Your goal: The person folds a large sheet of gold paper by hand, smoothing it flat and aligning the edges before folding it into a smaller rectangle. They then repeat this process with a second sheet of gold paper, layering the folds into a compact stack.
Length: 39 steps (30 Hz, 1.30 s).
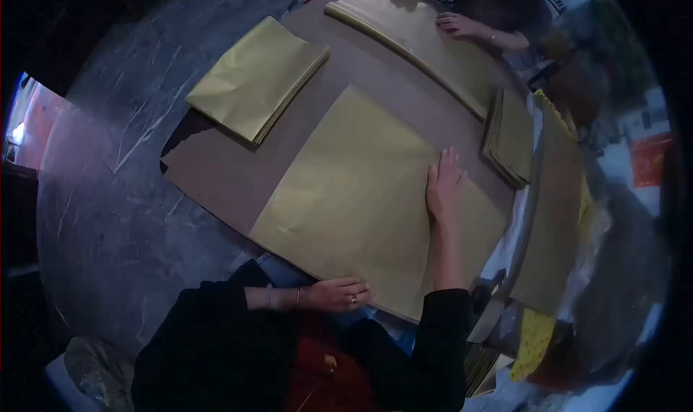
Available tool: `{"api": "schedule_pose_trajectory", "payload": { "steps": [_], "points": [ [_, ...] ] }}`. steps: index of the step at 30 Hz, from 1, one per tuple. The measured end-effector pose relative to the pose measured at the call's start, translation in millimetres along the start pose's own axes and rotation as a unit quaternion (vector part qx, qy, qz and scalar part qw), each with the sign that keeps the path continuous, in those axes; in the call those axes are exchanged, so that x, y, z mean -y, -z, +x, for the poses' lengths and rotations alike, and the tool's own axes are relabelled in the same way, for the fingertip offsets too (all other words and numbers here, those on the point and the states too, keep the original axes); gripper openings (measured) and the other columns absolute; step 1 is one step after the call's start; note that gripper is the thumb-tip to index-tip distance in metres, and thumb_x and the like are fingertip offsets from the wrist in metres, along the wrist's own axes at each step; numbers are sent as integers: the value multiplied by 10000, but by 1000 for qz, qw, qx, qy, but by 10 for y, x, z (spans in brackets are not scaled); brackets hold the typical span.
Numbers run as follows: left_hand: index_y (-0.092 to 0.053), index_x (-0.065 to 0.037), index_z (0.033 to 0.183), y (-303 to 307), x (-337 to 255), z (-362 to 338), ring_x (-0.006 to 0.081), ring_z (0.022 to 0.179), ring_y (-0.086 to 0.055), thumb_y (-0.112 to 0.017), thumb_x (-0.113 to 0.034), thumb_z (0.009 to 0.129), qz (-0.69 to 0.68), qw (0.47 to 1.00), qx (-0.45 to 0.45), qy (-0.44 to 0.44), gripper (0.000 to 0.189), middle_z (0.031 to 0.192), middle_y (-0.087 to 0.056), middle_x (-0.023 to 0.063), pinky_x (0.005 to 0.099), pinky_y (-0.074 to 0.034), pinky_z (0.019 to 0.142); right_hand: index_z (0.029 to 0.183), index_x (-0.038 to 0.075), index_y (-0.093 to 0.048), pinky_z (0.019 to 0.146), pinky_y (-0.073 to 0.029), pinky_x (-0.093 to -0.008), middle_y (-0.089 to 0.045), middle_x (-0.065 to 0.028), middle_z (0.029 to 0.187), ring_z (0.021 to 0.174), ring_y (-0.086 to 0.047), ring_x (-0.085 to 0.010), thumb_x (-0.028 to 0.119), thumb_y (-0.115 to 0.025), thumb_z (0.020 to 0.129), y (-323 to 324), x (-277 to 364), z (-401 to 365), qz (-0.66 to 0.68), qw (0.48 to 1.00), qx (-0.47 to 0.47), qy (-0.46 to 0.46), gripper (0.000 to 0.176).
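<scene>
The right hand (444, 184) lies flat on a big yellow sheet (354, 188), palm down and fingers stretched toward the far side. Its grip is fully open and has hold of nothing. The left hand (339, 294) rests on the sheet's near edge, with its fingers loosely curled and lying on the paper. This grip is open too, with nothing clasped in it.

The sheet is spread out in the middle of a brown cardboard (231, 174), which lies on a grey marbled surface (108, 195). A folded stack (256, 76) of the same yellow paper sits on the far left of the cardboard, well apart from the sheet. A long stack (419, 44) runs along the far side, and a small stack (509, 134) sits just right of the sheet. Another person's hands (462, 25) rest on the long stack.
</scene>
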<state>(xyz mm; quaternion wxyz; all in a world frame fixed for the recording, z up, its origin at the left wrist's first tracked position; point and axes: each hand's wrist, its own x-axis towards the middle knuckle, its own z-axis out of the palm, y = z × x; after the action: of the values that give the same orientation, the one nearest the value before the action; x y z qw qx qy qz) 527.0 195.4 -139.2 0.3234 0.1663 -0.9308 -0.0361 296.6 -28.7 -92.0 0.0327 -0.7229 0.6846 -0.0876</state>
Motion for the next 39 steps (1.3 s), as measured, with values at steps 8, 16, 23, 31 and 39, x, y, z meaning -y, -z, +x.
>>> {"api": "schedule_pose_trajectory", "payload": {
  "steps": [8, 16, 23, 31, 39],
  "points": [
    [-566, -74, 1182, 39, -9, 29, 204, 1124, -508, -537, -181, 815, -21, 1000, 16, 11, 383, 1198, -539, 58, 302, -413, 963, 1443, 59, -252, 1134, -98, -489, -176, -100, 1529, 1416, -148, -243, 325, -289, 992, 28, 287, -379, 23, 999, 22, 29, 525],
    [-578, -94, 1187, -22, -37, -10, 177, 1109, -530, -554, -185, 828, 24, 999, -25, 14, 372, 1171, -562, 24, 302, -421, 968, 1423, 12, -266, 1128, -104, -494, -228, -131, 1507, 1403, -192, -268, 297, -351, 975, 51, 383, -911, 39, 995, 42, 82, 538],
    [-613, -128, 1100, 81, -4, 87, 161, 1061, -553, -576, -173, 811, -4, 999, -15, 46, 295, 1130, -572, 21, 284, -447, 931, 1446, 53, -235, 1139, -98, -474, -205, -104, 1518, 1414, -149, -247, 335, -293, 988, 25, 222, -303, 53, 998, 6, -30, 541],
    [-623, -100, 1065, 119, 18, 101, 165, 1027, -568, -594, -145, 792, -60, 997, -23, 30, 278, 1087, -580, 9, 280, -456, 910, 1449, 62, -239, 1142, -99, -466, -195, -91, 1526, 1413, -161, -238, 353, -260, 993, 7, 156, -92, 22, 999, 9, -42, 541],
    [-646, -100, 1048, 129, -14, 99, 154, 999, -576, -606, -127, 772, -31, 997, -58, 40, 280, 1023, -599, -5, 276, -465, 880, 1448, 47, -232, 1134, -96, -485, -193, -94, 1526, 1413, -161, -242, 354, -263, 994, 8, 253, -286, 25, 999, -3, -33, 548]
  ]
}}
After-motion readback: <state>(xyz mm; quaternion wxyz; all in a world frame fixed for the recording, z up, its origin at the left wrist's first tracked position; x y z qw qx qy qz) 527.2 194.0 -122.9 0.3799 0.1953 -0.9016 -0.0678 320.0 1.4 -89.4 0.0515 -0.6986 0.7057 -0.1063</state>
